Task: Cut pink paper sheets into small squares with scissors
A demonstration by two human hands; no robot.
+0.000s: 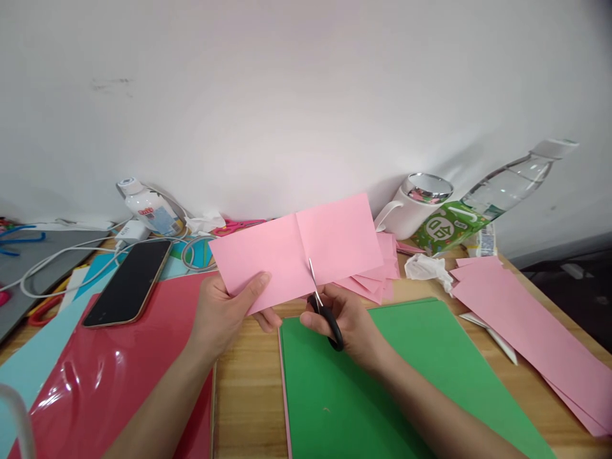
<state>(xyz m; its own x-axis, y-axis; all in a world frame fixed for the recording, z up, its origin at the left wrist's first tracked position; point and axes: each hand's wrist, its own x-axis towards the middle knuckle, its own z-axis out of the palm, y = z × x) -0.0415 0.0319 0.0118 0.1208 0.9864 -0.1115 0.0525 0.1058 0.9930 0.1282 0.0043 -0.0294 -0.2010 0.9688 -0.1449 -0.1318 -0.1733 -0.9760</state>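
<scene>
My left hand (pixel 224 312) pinches the lower left edge of a pink paper sheet (pixel 268 255), holding it up above the desk. The sheet has a vertical crease down its middle. My right hand (pixel 347 322) grips black-handled scissors (pixel 321 306), whose blades point up into the sheet's bottom edge along that crease. Both hands hover over the wooden desk (pixel 246 389), between a red sheet (pixel 109 376) and a green sheet (pixel 382 382).
A black phone (pixel 129 280) lies on the red sheet, with white cables (pixel 62 255) beside it. Cut pink squares (pixel 377 277) and long pink strips (pixel 526 325) lie to the right. A white mug (pixel 411 207), a tipped clear bottle (pixel 507 185) and a green packet (pixel 444 229) line the wall.
</scene>
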